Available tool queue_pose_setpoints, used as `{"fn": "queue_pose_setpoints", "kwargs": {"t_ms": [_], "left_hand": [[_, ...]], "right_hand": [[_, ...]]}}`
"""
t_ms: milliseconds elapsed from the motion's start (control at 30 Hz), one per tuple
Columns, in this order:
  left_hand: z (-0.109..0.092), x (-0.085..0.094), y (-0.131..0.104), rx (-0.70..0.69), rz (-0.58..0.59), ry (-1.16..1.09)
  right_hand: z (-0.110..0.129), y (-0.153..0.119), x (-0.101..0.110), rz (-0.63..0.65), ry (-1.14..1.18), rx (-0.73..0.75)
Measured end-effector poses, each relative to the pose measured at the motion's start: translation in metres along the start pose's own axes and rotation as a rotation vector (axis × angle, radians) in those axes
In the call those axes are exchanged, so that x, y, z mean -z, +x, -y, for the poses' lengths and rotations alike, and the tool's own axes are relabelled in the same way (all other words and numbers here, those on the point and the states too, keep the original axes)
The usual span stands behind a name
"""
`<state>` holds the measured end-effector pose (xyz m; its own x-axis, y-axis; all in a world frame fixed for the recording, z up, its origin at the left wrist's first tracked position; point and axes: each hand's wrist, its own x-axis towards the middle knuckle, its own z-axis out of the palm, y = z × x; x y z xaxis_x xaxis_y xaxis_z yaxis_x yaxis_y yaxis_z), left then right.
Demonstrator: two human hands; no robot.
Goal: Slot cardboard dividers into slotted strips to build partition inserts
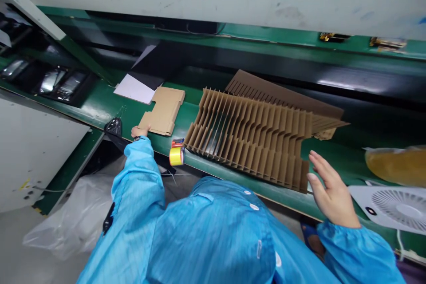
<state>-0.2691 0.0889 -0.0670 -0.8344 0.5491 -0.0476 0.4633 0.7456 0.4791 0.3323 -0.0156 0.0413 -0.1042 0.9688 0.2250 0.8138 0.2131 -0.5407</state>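
My left hand is at the lower left corner of a flat, folded brown cardboard piece; its fingers are partly hidden and small, so its grip is unclear. To the right of that piece stands a long cardboard divider grid with many upright slats. Just beyond the grid's right end, my right hand is held open, fingers stretched out, with nothing in it. A yellow tape roll sits at the bench's front edge between the flat piece and the grid.
Slotted cardboard sheets lie behind the grid. A white fan and a yellowish round item are at the right. White and black sheets lie at back left, black trays farther left. A shelf edge spans above.
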Motion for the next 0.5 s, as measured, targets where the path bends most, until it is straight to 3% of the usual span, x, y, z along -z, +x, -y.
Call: {"fn": "queue_pose_setpoints", "kwargs": {"t_ms": [133,233,300,367,400,433,500], "left_hand": [[-0.024,0.013,-0.009,0.063,-0.100,-0.285],[-0.048,0.033,-0.040,-0.071,-0.176,-0.534],[-0.067,0.047,-0.079,-0.347,-0.313,-0.712],[-0.086,0.058,-0.129,-0.701,-0.499,-0.706],[-0.096,0.061,-0.156,-0.899,-0.537,-0.657],[-0.106,0.062,-0.183,-1.116,-0.517,-0.625],[-0.124,0.059,-0.234,-1.561,-0.314,-0.596]], "right_hand": [[0.007,-0.003,-0.004,-0.062,0.036,0.010],[0.024,0.001,-0.011,-0.089,0.147,-0.009],[0.046,0.007,-0.019,-0.052,0.305,-0.039],[0.076,0.014,-0.028,0.039,0.551,-0.050],[0.092,0.017,-0.033,0.105,0.701,-0.043],[0.107,0.020,-0.039,0.173,0.859,-0.028],[0.132,0.023,-0.049,0.288,1.156,-0.028]]}}
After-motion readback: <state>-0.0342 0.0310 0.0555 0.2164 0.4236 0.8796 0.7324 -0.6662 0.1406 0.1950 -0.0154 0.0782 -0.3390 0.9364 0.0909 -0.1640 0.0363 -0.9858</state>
